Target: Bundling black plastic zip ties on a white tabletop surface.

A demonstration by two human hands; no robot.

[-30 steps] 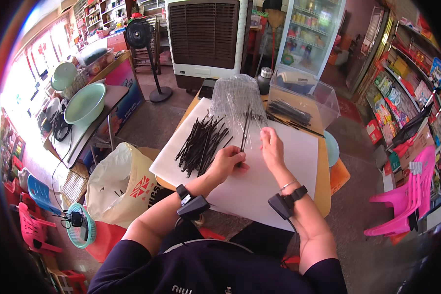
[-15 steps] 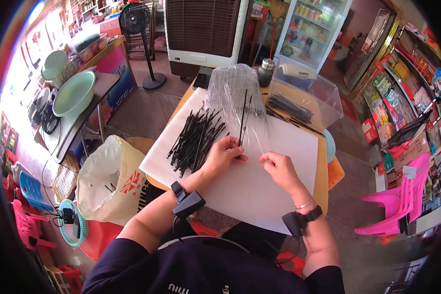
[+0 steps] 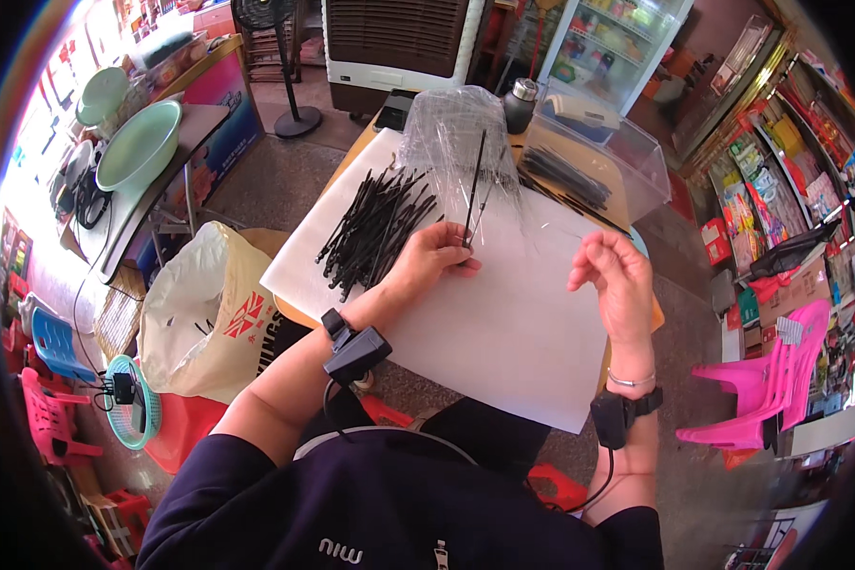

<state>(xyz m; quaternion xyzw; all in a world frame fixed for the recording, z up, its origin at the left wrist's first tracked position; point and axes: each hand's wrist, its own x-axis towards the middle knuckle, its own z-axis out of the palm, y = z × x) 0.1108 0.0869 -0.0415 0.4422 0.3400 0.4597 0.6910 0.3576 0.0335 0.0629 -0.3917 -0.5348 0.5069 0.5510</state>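
My left hand [image 3: 439, 256] is closed around a thin black stick [image 3: 476, 185], which stands nearly upright above the white sheet; a second, shorter dark piece shows beside it. To the right, my right hand [image 3: 617, 280] is raised with its fingertips pinched together. A faint, thin clear strand [image 3: 562, 230] runs from those fingertips toward the left. Left of my left hand lies a loose pile of black sticks [image 3: 375, 233]. Beyond both hands sits a heap of clear plastic strands [image 3: 454, 133], its ends trailing over the sheet.
The white sheet [image 3: 484, 366] covers most of a wooden table. Along its far right are a dark bottle [image 3: 520, 106], a clear plastic bin [image 3: 641, 180] and a bundle of dark strips [image 3: 568, 176]. A large bag [image 3: 195, 323] stands left; pink chairs [image 3: 769, 389] stand right.
My right hand has moved right and away from my left hand, drawing the thin strand clear of the plastic heap. My left hand still holds the black stick.
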